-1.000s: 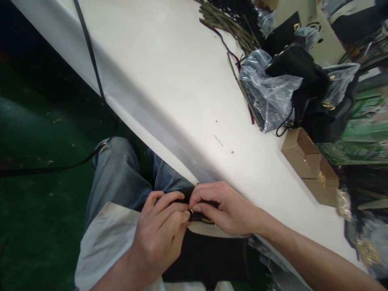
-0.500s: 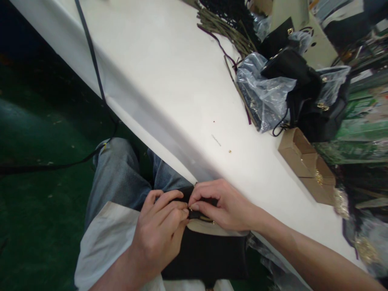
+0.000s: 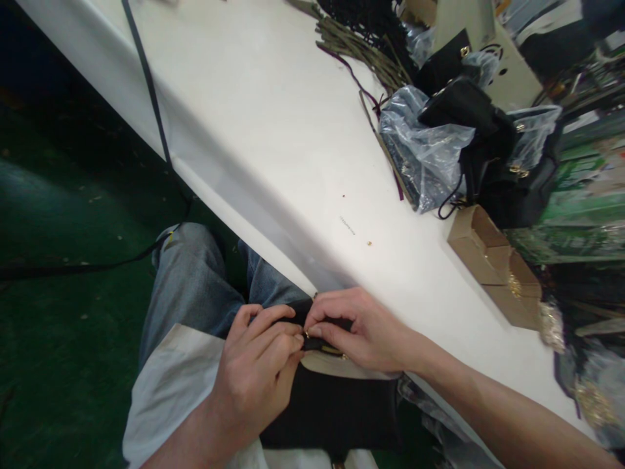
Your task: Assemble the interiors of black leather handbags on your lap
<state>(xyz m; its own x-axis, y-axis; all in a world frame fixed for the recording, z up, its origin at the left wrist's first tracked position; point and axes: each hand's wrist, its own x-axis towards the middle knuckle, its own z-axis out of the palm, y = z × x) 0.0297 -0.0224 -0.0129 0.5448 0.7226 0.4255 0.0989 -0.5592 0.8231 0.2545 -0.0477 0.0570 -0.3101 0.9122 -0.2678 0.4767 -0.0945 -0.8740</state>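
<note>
A black bag [image 3: 342,407] with a pale lining [image 3: 336,366] lies across my lap, by the table's front edge. My left hand [image 3: 263,365] is closed on the bag's black upper edge, fingertips pressed against it. From the other side my right hand [image 3: 354,329] pinches a tiny gold-coloured metal piece [image 3: 307,335] at that edge, thumb against forefinger. The two hands' fingertips almost meet there. A zip [image 3: 332,350] shows just below my right thumb. The fingers hide most of the small metal piece, so its exact kind is unclear.
On the white table [image 3: 273,130] lie a small gold piece [image 3: 370,243] and a cardboard box [image 3: 493,267] holding gold hardware. Black bags [image 3: 469,111] with clear plastic wrap [image 3: 422,150] and a bundle of olive strips [image 3: 361,49] are farther back. A black strap [image 3: 151,91] hangs over the table edge at left.
Both hands keep nearly the same place and grip on the bag. The view has shifted very slightly.
</note>
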